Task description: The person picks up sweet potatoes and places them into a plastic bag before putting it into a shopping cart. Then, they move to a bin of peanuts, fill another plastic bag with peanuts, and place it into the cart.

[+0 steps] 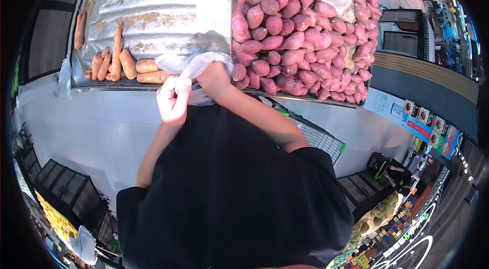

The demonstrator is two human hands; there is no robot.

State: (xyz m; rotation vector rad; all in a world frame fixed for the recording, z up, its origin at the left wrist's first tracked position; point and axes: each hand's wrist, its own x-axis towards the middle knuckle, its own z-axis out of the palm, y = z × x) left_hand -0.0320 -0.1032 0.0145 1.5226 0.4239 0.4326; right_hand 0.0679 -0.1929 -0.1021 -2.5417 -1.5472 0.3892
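A thin translucent plastic bag [196, 66] is stretched between my two hands at the front edge of the produce bin. My left hand [172, 100] pinches the bag's near-left part between thumb and fingers. Bent inward from the right, my right hand [213, 78] is against the bag; plastic covers its fingers, so their grip is hidden. Just left of the bag, several carrots [117, 57] lie along the bin's front edge. A large heap of purple-red sweet potatoes [305, 45] fills the section to the right of my right hand.
The silvery bin liner [147, 11] has soil marks. A shopping cart [322, 139] stands right of my body, below the bin. Dark cabinets [66, 187] are at lower left. A counter with food pictures [428, 121] runs along the right.
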